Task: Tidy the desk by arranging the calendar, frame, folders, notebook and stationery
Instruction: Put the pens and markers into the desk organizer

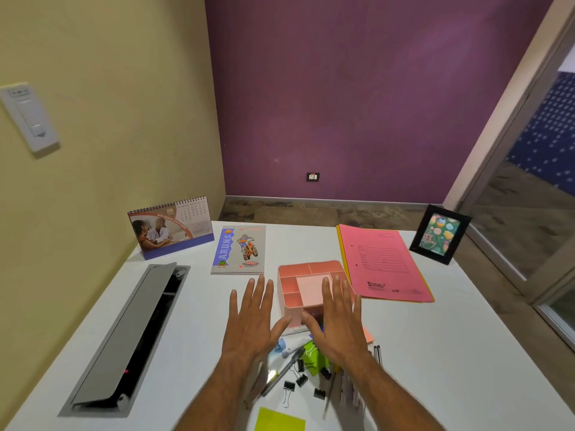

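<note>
My left hand (253, 318) and my right hand (337, 321) hover flat with fingers spread, holding nothing, just in front of a pink desk organizer (306, 283). Under and between them lies a heap of stationery: black binder clips (295, 384), pens (281, 373), a green sharpener-like block (314, 357) and a green sticky pad (278, 419). A desk calendar (171, 228) stands at the back left. Next to it lies a notebook (239, 250). Pink and yellow folders (384, 264) lie at the right, with a black photo frame (438, 233) standing behind them.
A grey cable tray with its lid raised (130, 334) is sunk into the white desk (466, 353) on the left. Walls close the left and back sides. The desk's right edge drops to a floor beside a glass partition (529, 213).
</note>
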